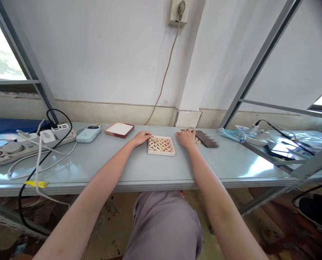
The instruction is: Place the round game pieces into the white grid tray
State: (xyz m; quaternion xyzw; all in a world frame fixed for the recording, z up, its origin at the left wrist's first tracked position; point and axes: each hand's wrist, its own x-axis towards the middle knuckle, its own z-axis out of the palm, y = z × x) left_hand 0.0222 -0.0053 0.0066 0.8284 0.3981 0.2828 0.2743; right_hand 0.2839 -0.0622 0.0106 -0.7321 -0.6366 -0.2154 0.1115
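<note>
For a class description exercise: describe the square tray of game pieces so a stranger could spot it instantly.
On the pale grey table, find the left hand and right hand. Between them lies a cream square tray holding round pieces bearing red and dark characters, unlike the white-topped box to its left.

White plastered wall (pixel 96 54); wall socket (pixel 178 12) upper centre; window (pixel 2 47) upper left; grey steel shelving upright (pixel 261 61) right; stained floor (pixel 114 224) below.
</note>
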